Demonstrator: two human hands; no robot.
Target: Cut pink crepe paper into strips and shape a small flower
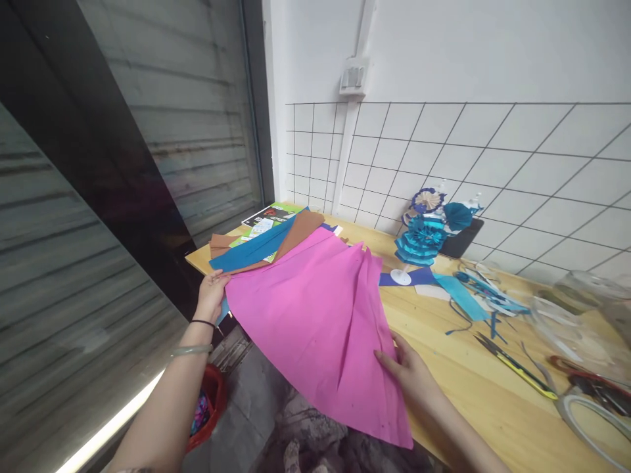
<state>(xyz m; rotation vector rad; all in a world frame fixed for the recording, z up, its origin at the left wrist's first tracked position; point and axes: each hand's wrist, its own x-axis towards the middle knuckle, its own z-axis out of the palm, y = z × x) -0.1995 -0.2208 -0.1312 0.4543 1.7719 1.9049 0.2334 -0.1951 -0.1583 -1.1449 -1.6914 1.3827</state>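
Observation:
A wide pink crepe paper sheet (305, 309) stretches between my two hands and hangs over the front edge of the table. My left hand (211, 295) pinches its left corner, close to the folded blue and brown papers. At the sheet's lower right edge, my right hand (401, 364) grips it with the thumb on top and the fingers underneath, out of sight. Folds run down the pink sheet's right side. Behind it lie a blue paper strip (259, 242) and a brown paper piece (303, 233).
On the wooden table (444, 341) stands a blue ruffled paper figure (421, 240) on a white base. To the right lie teal paper scraps (463, 297), a yellow cutter (522, 371) and a tape roll (591, 420). A red basket (211, 401) sits below at left.

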